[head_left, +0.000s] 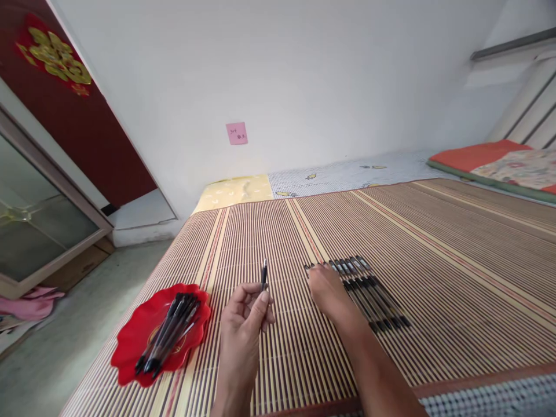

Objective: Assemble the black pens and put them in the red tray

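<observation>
A pen (264, 273) is pinched upright at its lower barrel between thumb and fingertips of the left hand (245, 315), just left of the frame's centre. The right hand (330, 292) is laid flat and loosely spread on the mat (434, 243) at centre, fingertips touching the left end of a row (373, 292) of like pens set side by side. More pens are heaped in a red plate (130, 353) at lower left.

The pen is judged light, stiff and smooth-barrelled. It is best taken at mid-barrel, where balance is kept. Rolling may be checked by the mat's slats, though a nudged row could be scattered.
</observation>
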`<state>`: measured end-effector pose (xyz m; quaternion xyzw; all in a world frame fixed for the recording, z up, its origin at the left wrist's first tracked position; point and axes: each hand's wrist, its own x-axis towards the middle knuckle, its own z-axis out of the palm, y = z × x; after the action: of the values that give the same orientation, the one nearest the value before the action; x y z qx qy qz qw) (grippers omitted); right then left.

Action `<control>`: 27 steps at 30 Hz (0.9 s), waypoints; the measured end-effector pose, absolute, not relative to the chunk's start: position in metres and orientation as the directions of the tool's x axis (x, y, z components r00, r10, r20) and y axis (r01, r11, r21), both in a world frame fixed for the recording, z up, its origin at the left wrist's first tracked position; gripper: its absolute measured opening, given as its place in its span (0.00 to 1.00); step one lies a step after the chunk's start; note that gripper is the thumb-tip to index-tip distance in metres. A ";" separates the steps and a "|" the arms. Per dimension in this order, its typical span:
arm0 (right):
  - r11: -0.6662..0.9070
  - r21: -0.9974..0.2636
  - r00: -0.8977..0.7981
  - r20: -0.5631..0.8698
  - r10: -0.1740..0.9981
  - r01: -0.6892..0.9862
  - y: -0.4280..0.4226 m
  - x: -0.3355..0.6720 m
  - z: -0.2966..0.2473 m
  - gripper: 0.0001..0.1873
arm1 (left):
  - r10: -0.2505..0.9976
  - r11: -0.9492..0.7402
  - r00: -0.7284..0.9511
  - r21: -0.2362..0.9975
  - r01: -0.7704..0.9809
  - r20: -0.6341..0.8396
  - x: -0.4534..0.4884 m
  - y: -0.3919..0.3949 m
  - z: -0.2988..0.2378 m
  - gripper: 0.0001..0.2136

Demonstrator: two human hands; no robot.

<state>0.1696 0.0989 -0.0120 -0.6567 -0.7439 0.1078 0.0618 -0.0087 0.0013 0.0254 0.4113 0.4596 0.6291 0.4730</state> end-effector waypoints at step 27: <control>0.160 -0.984 -0.306 0.177 0.935 -0.082 0.071 0.150 0.023 0.20 | 0.987 0.157 0.099 0.843 -0.515 -0.124 0.006 -0.001 0.029 0.15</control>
<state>0.1502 0.0712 0.0230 -0.3558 -0.5998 0.5418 0.4692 0.0056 -0.0008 0.0293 0.3231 0.3654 0.5631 0.6671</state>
